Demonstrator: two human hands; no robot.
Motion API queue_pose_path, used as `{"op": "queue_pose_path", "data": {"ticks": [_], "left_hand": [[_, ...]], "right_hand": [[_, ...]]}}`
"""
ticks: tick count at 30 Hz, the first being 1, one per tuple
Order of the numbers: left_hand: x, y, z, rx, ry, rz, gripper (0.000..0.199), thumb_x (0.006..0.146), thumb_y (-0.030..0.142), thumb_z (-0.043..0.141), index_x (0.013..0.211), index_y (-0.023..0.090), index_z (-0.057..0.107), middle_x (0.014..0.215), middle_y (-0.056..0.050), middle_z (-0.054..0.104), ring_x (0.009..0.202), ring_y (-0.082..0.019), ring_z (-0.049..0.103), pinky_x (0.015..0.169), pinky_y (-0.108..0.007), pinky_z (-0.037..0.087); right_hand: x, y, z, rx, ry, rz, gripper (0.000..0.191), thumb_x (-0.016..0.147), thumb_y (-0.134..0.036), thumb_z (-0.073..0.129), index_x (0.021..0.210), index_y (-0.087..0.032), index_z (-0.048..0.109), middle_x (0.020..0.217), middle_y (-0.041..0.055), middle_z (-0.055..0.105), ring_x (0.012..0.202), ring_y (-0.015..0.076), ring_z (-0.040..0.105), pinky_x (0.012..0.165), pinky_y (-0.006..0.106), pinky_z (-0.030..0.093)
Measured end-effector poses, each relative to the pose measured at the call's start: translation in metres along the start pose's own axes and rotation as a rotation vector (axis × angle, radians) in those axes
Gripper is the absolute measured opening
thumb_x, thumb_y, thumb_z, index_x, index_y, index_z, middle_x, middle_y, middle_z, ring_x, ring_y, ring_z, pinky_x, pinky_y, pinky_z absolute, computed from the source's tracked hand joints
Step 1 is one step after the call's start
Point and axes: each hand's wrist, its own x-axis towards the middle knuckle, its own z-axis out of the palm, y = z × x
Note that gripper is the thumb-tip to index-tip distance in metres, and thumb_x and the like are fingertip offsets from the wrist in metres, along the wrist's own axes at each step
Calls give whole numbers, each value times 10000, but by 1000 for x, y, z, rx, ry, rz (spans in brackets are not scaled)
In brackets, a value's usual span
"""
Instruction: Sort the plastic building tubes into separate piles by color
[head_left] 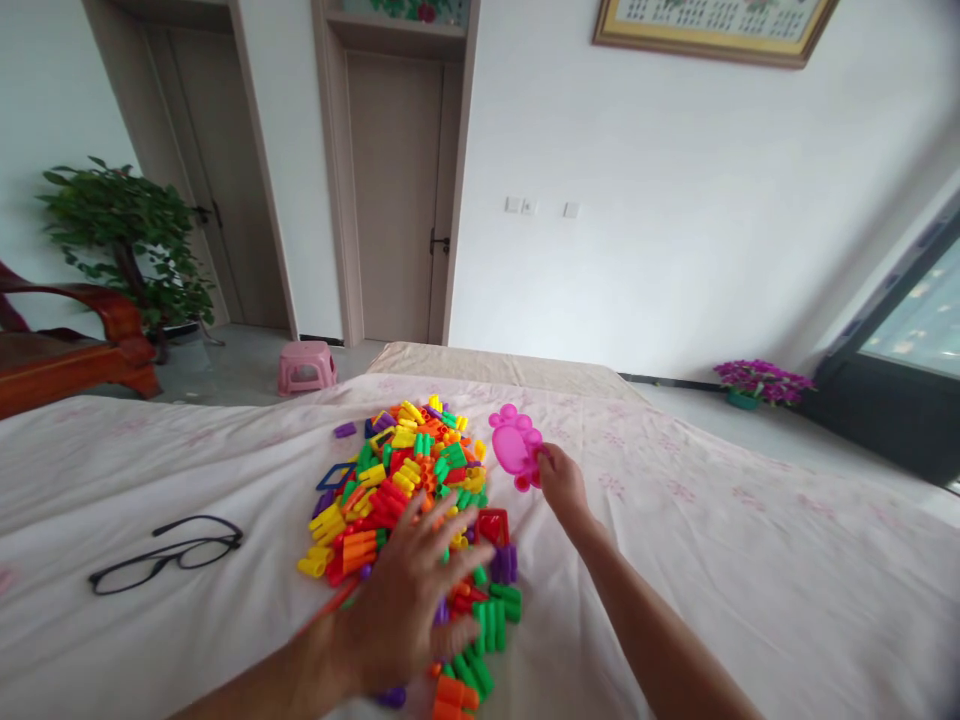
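A heap of plastic building pieces (pixel 405 475) in red, yellow, green, orange and purple lies on the cloth-covered surface (pixel 645 560). Over the near part of the heap, my left hand (pixel 409 590) is spread with its fingers apart; whether it touches the pieces I cannot tell. To the right of the heap, my right hand (pixel 564 485) grips a flat pink paw-shaped plastic piece (pixel 513 448) by its right edge. A few red spots show along the lower edge of that piece. My left hand and forearm cover part of the heap.
Black-framed glasses (pixel 169 555) lie on the cloth left of the heap. Beyond the surface are a pink stool (pixel 307 367), a wooden armchair (pixel 82 335), a leafy plant (pixel 131 240) and purple flowers (pixel 761 378) in a pot. Two doors stand in the far wall.
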Motion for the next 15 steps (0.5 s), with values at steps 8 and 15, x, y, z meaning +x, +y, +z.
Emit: {"op": "queue_pose_path", "data": {"ticks": [8, 15], "left_hand": [[-2, 41, 26, 165, -107, 339, 391, 909, 493, 534, 1257, 345, 634, 1417, -8, 591, 1416, -280, 387, 1213, -566, 61], [16, -16, 29, 210, -150, 170, 376, 920, 449, 547, 1270, 331, 617, 1496, -42, 518, 1469, -294, 307, 1198, -625, 29]], "right_hand": [[-30, 27, 32, 87, 13, 26, 351, 906, -389, 333, 878, -195, 624, 758, 49, 666, 703, 192, 589, 628, 257, 383], [-37, 24, 28, 237, 73, 51, 364, 884, -457, 368, 855, -189, 611, 760, 57, 664, 702, 199, 583, 599, 258, 410]]}}
